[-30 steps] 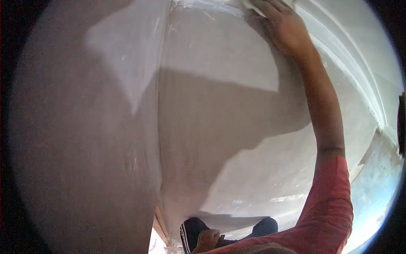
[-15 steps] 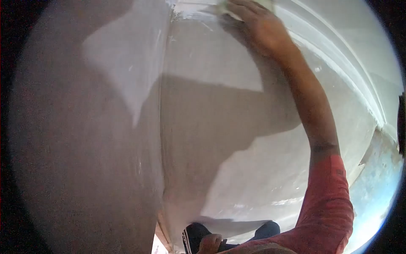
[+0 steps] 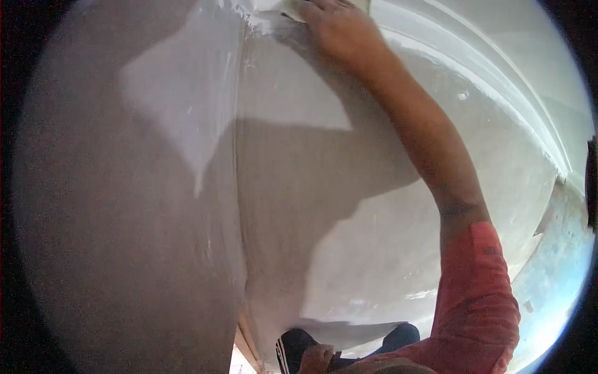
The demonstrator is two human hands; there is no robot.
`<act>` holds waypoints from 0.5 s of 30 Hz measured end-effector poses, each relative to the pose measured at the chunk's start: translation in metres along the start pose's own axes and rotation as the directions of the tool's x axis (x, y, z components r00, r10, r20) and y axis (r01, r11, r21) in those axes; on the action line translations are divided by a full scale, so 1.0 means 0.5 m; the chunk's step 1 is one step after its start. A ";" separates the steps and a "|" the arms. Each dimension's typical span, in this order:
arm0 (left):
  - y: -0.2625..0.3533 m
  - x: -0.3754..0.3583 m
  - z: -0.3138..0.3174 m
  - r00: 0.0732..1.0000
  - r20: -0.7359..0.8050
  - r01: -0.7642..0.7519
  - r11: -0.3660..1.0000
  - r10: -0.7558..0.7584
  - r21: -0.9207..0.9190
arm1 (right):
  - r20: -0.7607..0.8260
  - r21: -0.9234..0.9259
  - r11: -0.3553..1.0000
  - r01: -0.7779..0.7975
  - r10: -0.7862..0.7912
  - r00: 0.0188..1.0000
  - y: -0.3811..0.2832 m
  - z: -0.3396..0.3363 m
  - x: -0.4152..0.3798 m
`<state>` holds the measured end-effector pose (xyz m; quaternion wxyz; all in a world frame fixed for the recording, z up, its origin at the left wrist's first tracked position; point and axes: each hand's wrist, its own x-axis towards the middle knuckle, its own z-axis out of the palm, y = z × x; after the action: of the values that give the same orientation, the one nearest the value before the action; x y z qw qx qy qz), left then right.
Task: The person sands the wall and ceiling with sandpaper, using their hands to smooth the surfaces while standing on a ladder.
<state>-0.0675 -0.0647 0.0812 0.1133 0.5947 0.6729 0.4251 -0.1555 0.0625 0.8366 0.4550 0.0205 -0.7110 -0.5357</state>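
My right hand (image 3: pixel 339 28) is raised to the top of the view, its fingers pressing a pale yellowish sheet, like sandpaper (image 3: pixel 293 10), against the grey wall (image 3: pixel 293 81). The sheet shows on both sides of the fingers, partly cut off by the frame's top edge. It lies close to the inner corner, just under the white cornice (image 3: pixel 448 53). Low in the view, my left hand (image 3: pixel 318 358) rests curled near my dark-trousered legs. Whether anything is inside its fingers is hidden.
A second wall (image 3: pixel 124 249) meets the first along a vertical corner at left. White patches mark the wall's upper edge. On the right is a bluish, stained surface (image 3: pixel 545 274). A wooden frame edge (image 3: pixel 249 343) stands at the bottom. My shadow covers part of the wall.
My right hand has slid left along the top of the wall with the sheet, closer to the corner. The left hand has shifted slightly right in the view, still curled.
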 end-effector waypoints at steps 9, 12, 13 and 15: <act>-0.016 -0.015 0.000 0.993 -0.037 -0.110 0.992 0.112 0.055 | 0.080 0.205 0.938 -0.278 0.267 0.960 0.030 -0.066 -0.038; -0.024 -0.020 0.008 0.953 -0.097 -0.263 0.945 0.286 0.195 | 0.075 0.099 0.957 -0.272 0.266 0.961 0.070 -0.058 -0.091; 0.001 -0.015 -0.014 0.970 -0.085 -0.214 0.967 0.227 0.135 | 0.078 0.097 0.951 -0.294 0.287 0.955 0.073 -0.074 -0.107; 0.045 -0.004 -0.053 0.997 -0.054 -0.052 0.997 0.049 -0.051 | 0.156 0.085 0.928 -0.364 0.348 0.924 0.087 -0.119 -0.152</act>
<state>-0.0685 -0.0796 0.1129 0.1004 0.5970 0.6490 0.4608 -0.0510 0.0762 0.8238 0.4926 -0.1208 -0.7617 -0.4033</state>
